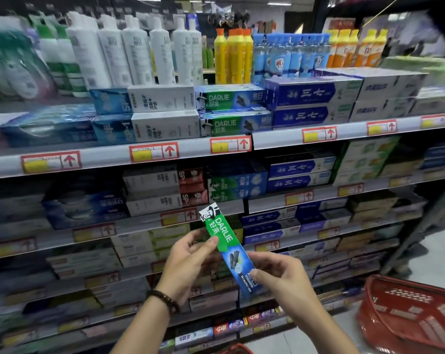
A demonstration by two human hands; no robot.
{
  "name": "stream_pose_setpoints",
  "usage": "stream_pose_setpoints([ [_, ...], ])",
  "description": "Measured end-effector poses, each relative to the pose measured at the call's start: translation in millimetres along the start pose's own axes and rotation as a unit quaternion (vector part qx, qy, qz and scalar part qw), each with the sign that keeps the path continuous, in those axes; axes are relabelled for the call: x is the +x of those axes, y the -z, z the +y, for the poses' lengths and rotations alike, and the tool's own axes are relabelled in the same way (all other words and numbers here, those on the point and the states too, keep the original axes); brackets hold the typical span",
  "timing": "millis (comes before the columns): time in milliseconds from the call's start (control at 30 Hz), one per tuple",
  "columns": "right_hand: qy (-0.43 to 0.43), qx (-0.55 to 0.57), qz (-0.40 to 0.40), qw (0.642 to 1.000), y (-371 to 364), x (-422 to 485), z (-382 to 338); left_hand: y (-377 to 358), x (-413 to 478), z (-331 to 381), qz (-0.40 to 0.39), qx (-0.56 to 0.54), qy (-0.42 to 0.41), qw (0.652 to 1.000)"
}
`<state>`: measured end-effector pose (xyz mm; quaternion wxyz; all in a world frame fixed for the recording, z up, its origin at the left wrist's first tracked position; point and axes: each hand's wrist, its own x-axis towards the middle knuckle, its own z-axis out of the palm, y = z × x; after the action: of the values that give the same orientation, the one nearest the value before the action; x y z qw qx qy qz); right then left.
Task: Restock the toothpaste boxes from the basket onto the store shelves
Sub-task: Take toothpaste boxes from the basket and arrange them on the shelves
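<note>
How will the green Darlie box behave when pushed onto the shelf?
Probably stiff: the Darlie box looks straight while the left hand and right hand pinch it. Likely light, as fingertips suffice. Flat faces suggest sliding and stacking, not rolling.

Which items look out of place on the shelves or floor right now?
The two white-and-blue boxes left of the shelved Darlie stack sit with their print upside down, unlike their neighbours. The red basket at lower right also appears tilted.
</note>
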<state>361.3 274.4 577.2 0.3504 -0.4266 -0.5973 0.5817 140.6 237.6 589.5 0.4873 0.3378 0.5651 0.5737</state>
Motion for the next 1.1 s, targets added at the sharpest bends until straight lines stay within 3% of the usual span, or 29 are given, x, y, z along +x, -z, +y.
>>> stream_pose_setpoints([
  [233, 0.016, -0.030, 0.040, 0.999, -6.0, -8.5, -21.9, 10.5, -4.1, 5.7, -0.019, -0.061, -0.009, 0.998],
  [600, 0.074, -0.024, 0.051, 0.996, -2.2, 11.7, -53.4, -4.4, -8.3, 37.0, 0.044, -0.141, -0.059, 0.987],
  [933, 0.082, 0.103, 0.083, 0.988, 20.8, 50.6, -76.1, -35.1, 4.0, 77.6, 0.127, -0.219, -0.150, 0.956],
  [1100, 0.123, 0.110, 0.108, 0.980, 18.7, 62.6, -95.9, -51.2, 10.0, 89.9, 0.143, -0.221, -0.203, 0.943],
])
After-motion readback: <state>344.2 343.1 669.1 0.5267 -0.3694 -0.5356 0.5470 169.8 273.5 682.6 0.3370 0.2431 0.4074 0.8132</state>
